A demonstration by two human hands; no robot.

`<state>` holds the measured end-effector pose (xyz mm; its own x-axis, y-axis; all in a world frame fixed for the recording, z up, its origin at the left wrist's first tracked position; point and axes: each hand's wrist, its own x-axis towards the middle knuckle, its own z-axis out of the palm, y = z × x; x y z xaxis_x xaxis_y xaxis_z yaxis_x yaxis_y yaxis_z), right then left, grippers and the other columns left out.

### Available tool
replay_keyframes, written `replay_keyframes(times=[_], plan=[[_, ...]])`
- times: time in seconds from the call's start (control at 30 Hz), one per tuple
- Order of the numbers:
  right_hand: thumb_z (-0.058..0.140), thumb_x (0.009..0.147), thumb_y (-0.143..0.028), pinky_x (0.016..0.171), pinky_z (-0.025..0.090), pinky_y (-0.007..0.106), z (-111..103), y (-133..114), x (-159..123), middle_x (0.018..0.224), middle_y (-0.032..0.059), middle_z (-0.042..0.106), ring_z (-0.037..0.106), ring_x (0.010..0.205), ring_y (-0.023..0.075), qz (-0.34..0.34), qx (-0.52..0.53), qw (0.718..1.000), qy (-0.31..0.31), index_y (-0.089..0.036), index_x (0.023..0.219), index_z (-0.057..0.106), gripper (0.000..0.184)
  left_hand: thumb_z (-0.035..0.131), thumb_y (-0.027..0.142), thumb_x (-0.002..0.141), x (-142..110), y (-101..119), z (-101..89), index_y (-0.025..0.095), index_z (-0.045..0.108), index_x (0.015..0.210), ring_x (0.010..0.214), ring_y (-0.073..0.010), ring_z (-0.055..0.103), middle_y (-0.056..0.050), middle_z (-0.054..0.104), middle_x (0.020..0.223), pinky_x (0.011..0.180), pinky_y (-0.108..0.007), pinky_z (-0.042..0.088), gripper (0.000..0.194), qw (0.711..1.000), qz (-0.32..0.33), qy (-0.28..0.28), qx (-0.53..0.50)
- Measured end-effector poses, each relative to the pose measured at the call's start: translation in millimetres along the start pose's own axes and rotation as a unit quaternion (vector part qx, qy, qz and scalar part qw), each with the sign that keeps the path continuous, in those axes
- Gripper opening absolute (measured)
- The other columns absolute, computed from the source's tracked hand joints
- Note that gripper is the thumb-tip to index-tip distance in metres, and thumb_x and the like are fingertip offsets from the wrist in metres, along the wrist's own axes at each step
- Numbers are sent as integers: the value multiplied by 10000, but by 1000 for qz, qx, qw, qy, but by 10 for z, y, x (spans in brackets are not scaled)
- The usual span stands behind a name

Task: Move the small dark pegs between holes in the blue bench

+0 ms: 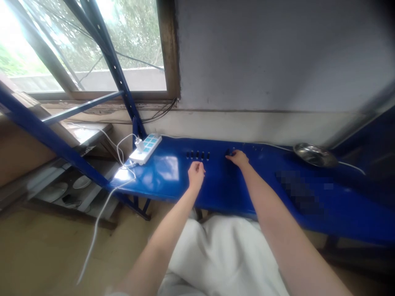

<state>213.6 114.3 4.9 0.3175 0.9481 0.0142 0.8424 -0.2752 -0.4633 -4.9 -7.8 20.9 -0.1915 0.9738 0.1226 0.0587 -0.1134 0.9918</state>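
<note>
Several small black cylindrical pieces with light ends [197,155] stand in a row on the blue tabletop [216,185]. Just in front of that row is my left hand [196,173], its fingers curled and pressed together; whatever is between them is too small to make out. Farther right, my right hand [240,157] bends down to the surface with thumb and fingers drawn in at a small dark piece [227,152]. Whether the fingertips grip that piece or only touch it is unclear. Tiny bits [253,147] lie behind the right hand.
At the left end sits a white power strip [146,149] with a plugged-in white adapter [139,144] and a cable hanging to the floor. A shiny metal dish [314,154] rests at the back right. Nearer me lies a blurred dark object [299,193]. Blue frame posts [114,65] rise at left.
</note>
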Motion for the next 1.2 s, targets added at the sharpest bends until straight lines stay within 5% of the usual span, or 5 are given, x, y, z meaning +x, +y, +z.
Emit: replay_keyframes(times=[0.43,0.63,0.8,1.07,1.2], plan=[[531,791,-313,696,395,307,82,-308,-333,883,64,663,597,833,211,-73,17,997,30,-193,894,627,184,415,336,854,-11,-40,28,181,567,921,614,-104,548,-12,576,692,601,-225,452,227,992,67,-33,98],[469,835,-299,670,347,303,133,-338,-812,835,70,641,560,778,202,-222,22,969,108,-173,867,616,196,334,244,893,-61,-33,90,242,403,1315,902,-159,560,-72,603,1042,796,-293,463,428,936,237,-80,249],[416,858,-234,681,336,315,141,-365,-1129,862,86,636,541,800,212,-297,32,945,132,-165,887,618,215,318,211,897,-63,-64,111,231,447,1289,997,-178,545,-69,569,1177,838,-311,466,413,895,289,-96,327],[376,895,-285,706,392,325,207,-317,-1208,832,88,643,551,784,207,-350,68,927,117,-171,851,633,284,429,183,857,-29,-142,113,190,590,1004,871,-165,607,-62,650,958,796,-304,480,219,940,228,-31,253],[386,878,-464,666,413,308,207,-298,-1230,756,80,639,560,697,194,-294,98,941,132,-173,803,620,380,486,217,832,-2,-141,88,190,568,916,763,-137,608,-35,634,856,721,-267,481,120,968,176,-9,181]])
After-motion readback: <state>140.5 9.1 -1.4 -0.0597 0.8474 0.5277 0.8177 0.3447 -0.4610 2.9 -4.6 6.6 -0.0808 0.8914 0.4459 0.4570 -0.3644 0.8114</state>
